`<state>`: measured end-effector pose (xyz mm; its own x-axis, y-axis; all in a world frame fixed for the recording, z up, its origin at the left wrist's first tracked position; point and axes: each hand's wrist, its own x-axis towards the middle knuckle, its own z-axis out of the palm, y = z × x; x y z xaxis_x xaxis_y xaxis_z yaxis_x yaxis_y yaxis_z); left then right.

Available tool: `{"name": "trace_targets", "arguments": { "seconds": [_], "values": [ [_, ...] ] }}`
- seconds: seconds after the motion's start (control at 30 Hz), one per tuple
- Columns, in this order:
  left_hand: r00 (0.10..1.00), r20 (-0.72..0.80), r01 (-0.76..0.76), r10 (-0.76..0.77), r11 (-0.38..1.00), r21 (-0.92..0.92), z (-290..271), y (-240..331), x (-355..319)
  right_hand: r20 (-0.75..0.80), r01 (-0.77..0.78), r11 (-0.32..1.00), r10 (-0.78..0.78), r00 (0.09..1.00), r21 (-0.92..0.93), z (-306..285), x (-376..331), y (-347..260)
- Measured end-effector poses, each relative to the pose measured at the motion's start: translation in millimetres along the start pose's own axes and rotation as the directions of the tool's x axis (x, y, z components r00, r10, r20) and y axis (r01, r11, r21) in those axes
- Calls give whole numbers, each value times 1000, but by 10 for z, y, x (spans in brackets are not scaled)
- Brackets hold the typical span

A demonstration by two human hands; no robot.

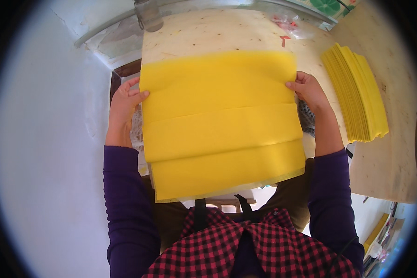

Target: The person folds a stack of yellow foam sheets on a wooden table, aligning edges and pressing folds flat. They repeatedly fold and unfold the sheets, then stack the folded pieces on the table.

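A wide yellow sheet (217, 125), which looks like thin fabric with crosswise creases, stretches between my hands. My left hand (127, 99) pinches its left edge, thumb on top. At the right edge my right hand (308, 90) grips it the same way, thumb on top and fingers partly hidden underneath. The far part of the sheet lies over a pale wooden board, while the near edge hangs above my lap. Whether it is one layer or more I cannot tell.
A thick stack of folded yellow sheets (356, 92) lies to the right on the pale wooden board (208, 34). At the far left stands a greyish see-through container (149, 16). Crumpled clear plastic (292, 28) lies at the back right. A white wall (46, 139) rises on the left.
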<state>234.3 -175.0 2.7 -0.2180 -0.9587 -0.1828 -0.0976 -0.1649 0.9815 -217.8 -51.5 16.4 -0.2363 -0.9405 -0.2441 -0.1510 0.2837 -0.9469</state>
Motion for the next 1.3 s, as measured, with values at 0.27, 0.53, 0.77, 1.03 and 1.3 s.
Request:
{"name": "trace_targets", "arguments": {
  "seconds": [0.27,0.53,0.77,1.03,1.3],
  "values": [
    [1000,-30,-2,2,1000,-9,-22,14,-58,-68,82,988,-73,995,133,54,-137,37],
    [998,-26,-49,50,998,37,-111,-49,-159,24,35,998,-36,999,53,-79,-225,-4],
    [966,162,-184,200,977,-108,-224,-177,-285,101,214,956,-238,966,203,-79,-246,149],
    [931,247,-270,268,962,-26,-236,-274,-425,128,270,962,-272,954,30,-84,-393,171],
    [921,238,-353,309,920,170,-208,-294,-422,150,301,948,-284,947,-106,-112,-432,150]
  ]
}}
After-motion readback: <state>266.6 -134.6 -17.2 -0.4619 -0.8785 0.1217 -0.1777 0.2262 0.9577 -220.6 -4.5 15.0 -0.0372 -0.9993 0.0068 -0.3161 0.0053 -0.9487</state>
